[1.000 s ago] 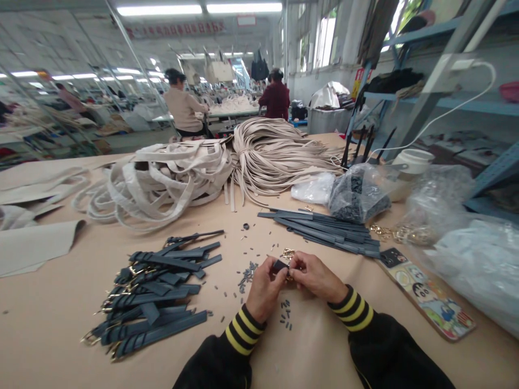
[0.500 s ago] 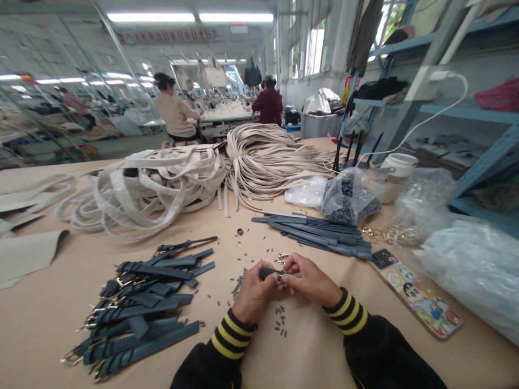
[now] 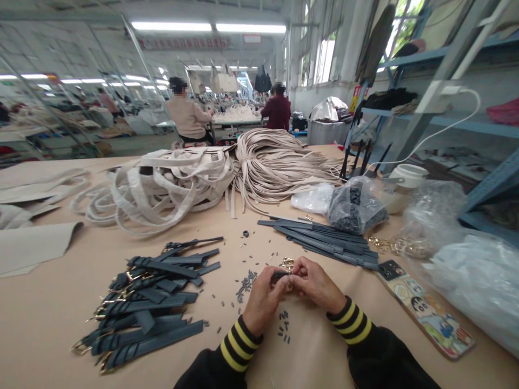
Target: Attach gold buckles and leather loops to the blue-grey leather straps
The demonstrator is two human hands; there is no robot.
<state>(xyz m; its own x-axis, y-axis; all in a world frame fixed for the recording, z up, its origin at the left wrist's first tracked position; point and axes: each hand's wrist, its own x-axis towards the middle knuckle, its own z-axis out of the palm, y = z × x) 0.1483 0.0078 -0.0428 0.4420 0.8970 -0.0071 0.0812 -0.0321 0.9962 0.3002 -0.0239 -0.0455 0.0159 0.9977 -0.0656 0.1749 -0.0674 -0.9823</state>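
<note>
My left hand (image 3: 265,296) and my right hand (image 3: 317,283) meet above the middle of the table. Pinched in my left fingers is a dark strap (image 3: 279,275), mostly covered by the hand. The fingertips of my right hand are closed at the strap's right end, where a bit of gold metal shows; my fingers hide its shape. Just beyond them lies a small heap of gold buckles (image 3: 287,263). Small dark pieces (image 3: 246,284) are scattered left of my left hand, and several more lie on the table below my hands.
Finished-looking dark straps with gold buckles (image 3: 150,302) are piled at left. Flat dark strips (image 3: 324,240) lie behind my right hand, near a phone (image 3: 425,308) and plastic bags (image 3: 478,281). Beige straps (image 3: 267,162) cover the table's back. Two people (image 3: 188,111) work beyond.
The view has shifted slightly left, so things sit further right. My left hand has rolled over the strap, and less of the strap shows. Both hands stay together.
</note>
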